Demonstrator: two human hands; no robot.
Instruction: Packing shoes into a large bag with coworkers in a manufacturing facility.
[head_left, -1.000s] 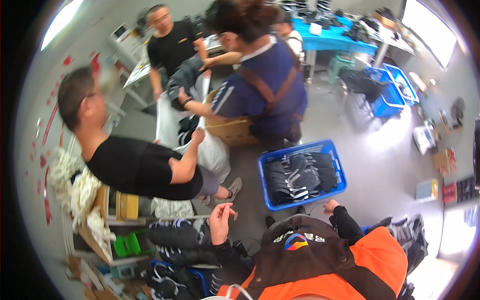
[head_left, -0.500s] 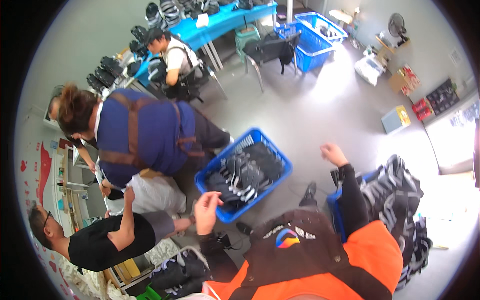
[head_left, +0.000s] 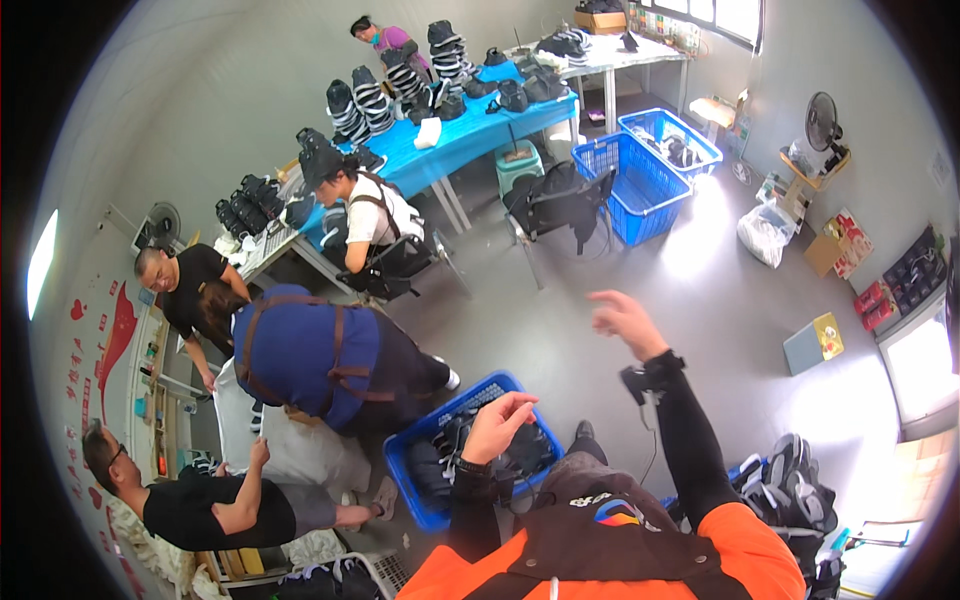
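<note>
Head view, single frame. I see both of the wearer's hands raised in front of the orange-and-black top, neither holding anything.

Left hand [head_left: 497,424], lower centre of the frame: palm down, fingers loosely curled and slightly apart, hovering directly above the near blue crate [head_left: 420,500]. I cannot tell whether the fingertips touch the crate's contents. The crate sits on the grey floor at lower centre, just in front of the wearer, filled with dark padded items [head_left: 450,455] too jumbled for me to identify.

Right hand [head_left: 625,318], centre right: lifted in the air, fingers relaxed and somewhat spread, slightly blurred, well apart from any object. A black sleeve covers the forearm, with a small black device [head_left: 640,380] at the wrist.

Surroundings: a person in a blue top with brown straps [head_left: 305,360] bends at centre left, just beside the crate. A person in black [head_left: 215,510] crouches at lower left, gripping a white bag [head_left: 290,450]. Upper centre: a blue table [head_left: 470,130] stacked with dark gear, and a second blue crate [head_left: 645,175] at upper right.
</note>
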